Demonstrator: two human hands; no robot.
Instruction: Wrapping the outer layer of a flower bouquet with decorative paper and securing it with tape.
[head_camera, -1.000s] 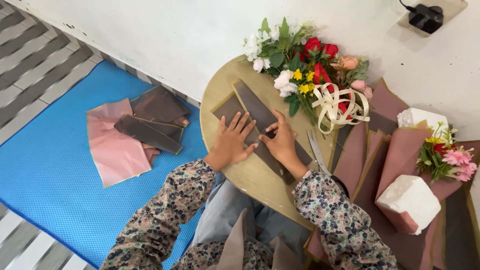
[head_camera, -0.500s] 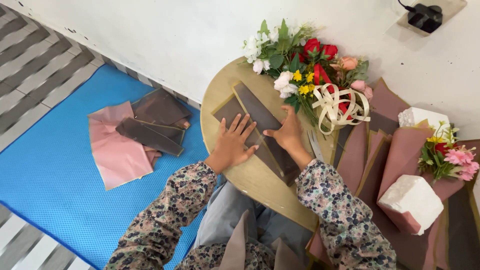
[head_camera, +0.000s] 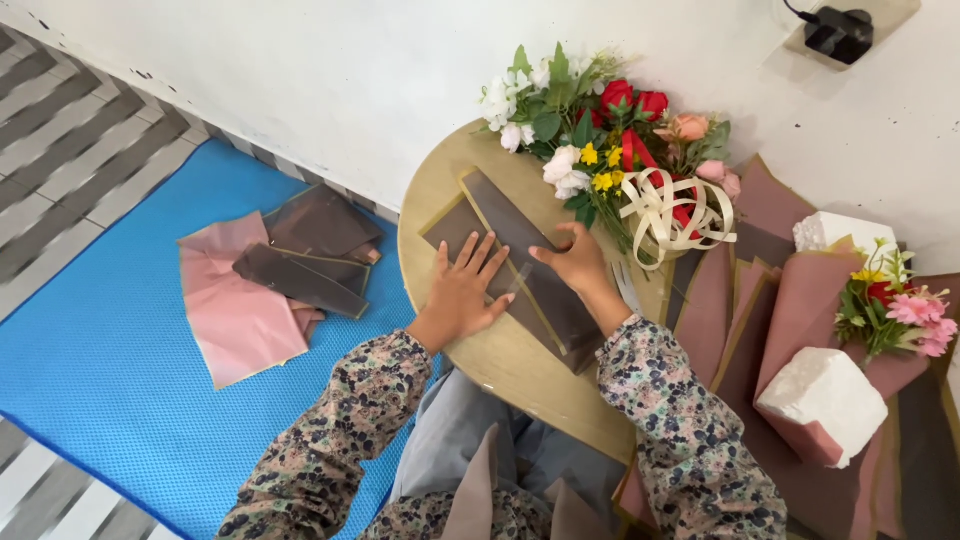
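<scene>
Sleeves at 6 o'clock, floral print, both arms reaching up onto the round table (head_camera: 500, 365). Left hand (head_camera: 468, 285) is laid flat, fingers spread, pressing the dark wrap sheet (head_camera: 520, 262); nothing is gripped. Right hand (head_camera: 577, 262) is set on the same sheet just at 3 o'clock of the left, fingers curled over the fold edge, pinning it rather than clamping. Sheet is judged folded into a long strip, crease being pressed; wrapping not yet started. Bouquet (head_camera: 610, 150) lies unwrapped at 1 o'clock, ribbon (head_camera: 672, 212) beside it. Spare sheets (head_camera: 300, 262) are left on the blue mat (head_camera: 100, 370) at 9 o'clock. Foam blocks (head_camera: 822, 402) sit at 3 o'clock.
</scene>
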